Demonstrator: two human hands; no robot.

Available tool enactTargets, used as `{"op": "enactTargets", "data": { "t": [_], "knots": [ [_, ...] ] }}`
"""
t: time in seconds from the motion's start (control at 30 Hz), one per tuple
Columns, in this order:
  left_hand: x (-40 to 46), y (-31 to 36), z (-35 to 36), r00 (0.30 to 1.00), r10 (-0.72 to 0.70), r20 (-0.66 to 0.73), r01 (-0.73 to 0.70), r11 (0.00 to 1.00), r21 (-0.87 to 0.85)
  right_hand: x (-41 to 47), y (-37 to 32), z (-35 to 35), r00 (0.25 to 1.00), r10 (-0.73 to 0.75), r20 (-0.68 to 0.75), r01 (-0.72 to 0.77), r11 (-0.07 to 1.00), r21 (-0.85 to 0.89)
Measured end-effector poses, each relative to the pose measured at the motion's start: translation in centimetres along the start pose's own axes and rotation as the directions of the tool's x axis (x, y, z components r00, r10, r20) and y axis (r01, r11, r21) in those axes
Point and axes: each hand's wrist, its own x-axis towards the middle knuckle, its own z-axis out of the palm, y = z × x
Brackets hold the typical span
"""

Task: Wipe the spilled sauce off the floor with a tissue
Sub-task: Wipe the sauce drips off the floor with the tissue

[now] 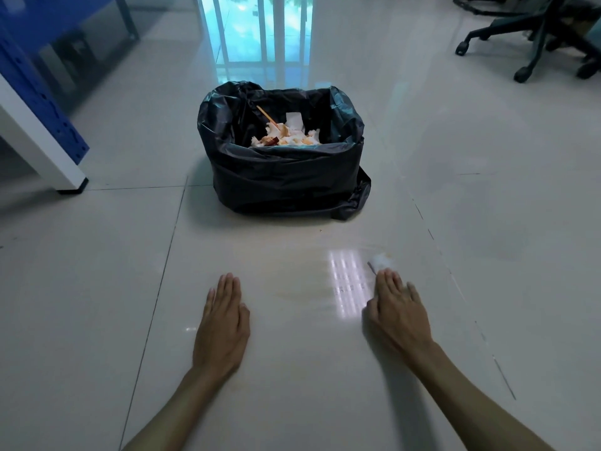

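1. left hand [224, 323] lies flat on the floor [97, 288], fingers together, holding nothing.
2. right hand [395, 309] presses a tissue [382, 262] under its fingertips, right of the faint sauce smear [302, 284].
3. bin [283, 164] stands far behind.

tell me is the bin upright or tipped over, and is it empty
Upright and not empty. The bin stands on the floor with its bag-lined mouth facing up, and stained tissues lie inside. How deep they go cannot be told.
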Motion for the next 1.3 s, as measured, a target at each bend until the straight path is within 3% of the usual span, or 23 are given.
{"op": "enactTargets", "data": {
  "t": [0.1,0.2,0.33,0.43,0.57,0.7,0.87,0.97,1.07,1.17,1.3],
  "knots": [
    [0.4,-0.1,-1.2,0.998,-0.017,0.068,0.029,0.984,-0.175,-0.1,-2.1,0.1,0.999,0.051,0.018,-0.052,0.997,0.054],
    [0.0,-0.9,-2.6,0.988,0.000,0.152,0.034,0.974,-0.222,0.3,-6.1,0.2,1.000,-0.015,-0.003,0.015,0.994,0.106],
    [-2.7,-3.2,-2.5,0.990,0.049,0.134,-0.025,0.984,-0.176,-1.2,-13.8,0.4,0.968,-0.246,-0.040,0.249,0.948,0.199],
    [-4.7,-4.3,-1.8,0.992,0.058,0.109,-0.043,0.991,-0.129,-4.3,-18.3,1.0,0.879,-0.472,-0.062,0.474,0.855,0.210],
    [-5.3,-4.4,-1.8,0.995,0.072,0.074,-0.061,0.989,-0.138,-6.4,-18.0,1.5,0.781,-0.617,-0.091,0.622,0.761,0.184],
    [-5.6,-3.8,-1.8,0.995,0.094,0.031,-0.092,0.995,-0.046,-3.9,-11.9,1.3,0.829,-0.527,-0.189,0.555,0.816,0.162],
    [-6.1,-3.1,-1.4,0.995,0.100,-0.024,-0.097,0.990,0.101,-3.2,-0.4,0.8,0.980,-0.170,-0.105,0.181,0.978,0.101],
    [-6.1,-3.2,-1.5,0.995,0.095,-0.015,-0.093,0.987,0.128,-5.4,3.1,0.6,0.996,-0.052,-0.077,0.057,0.996,0.071],
    [-6.2,-3.1,-1.5,0.995,0.102,-0.004,-0.100,0.986,0.135,-7.0,1.6,1.2,0.997,0.006,-0.080,0.001,0.996,0.085],
    [-6.3,-3.0,-1.5,0.995,0.096,0.015,-0.097,0.988,0.122,-8.2,-2.4,1.8,0.990,-0.062,-0.126,0.078,0.988,0.130],
    [-6.1,-3.1,-1.8,0.995,0.085,0.052,-0.088,0.994,0.060,-9.2,-9.9,1.4,0.926,-0.337,-0.171,0.369,0.903,0.221]
  ]
}}
